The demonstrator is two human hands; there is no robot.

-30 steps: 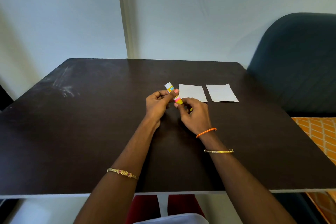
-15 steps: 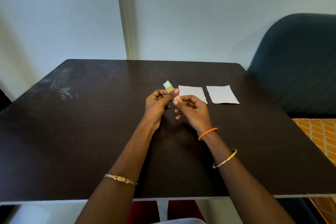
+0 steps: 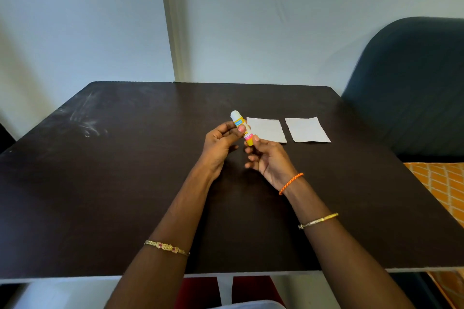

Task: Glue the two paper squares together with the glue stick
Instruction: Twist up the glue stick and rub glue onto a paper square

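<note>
A glue stick [image 3: 240,126] with a white cap end and a yellow and pink body is held above the dark table [image 3: 125,183]. My left hand [image 3: 221,144] grips its middle, cap end pointing up and away. My right hand [image 3: 267,158] pinches the yellow bottom end with thumb and forefinger, the other fingers spread. Two white paper squares lie flat side by side just beyond my right hand: the left square [image 3: 267,129] and the right square [image 3: 306,129], with a narrow gap between them.
A dark blue chair [image 3: 411,88] stands at the table's right side. Orange patterned fabric [image 3: 444,183] shows below it. A pale wall rises behind the far edge. The table's near edge runs just above my lap.
My right hand has turned palm up and its fingers have opened out, still pinching the stick's bottom end. The glue stick is raised slightly and more upright. The papers have not moved.
</note>
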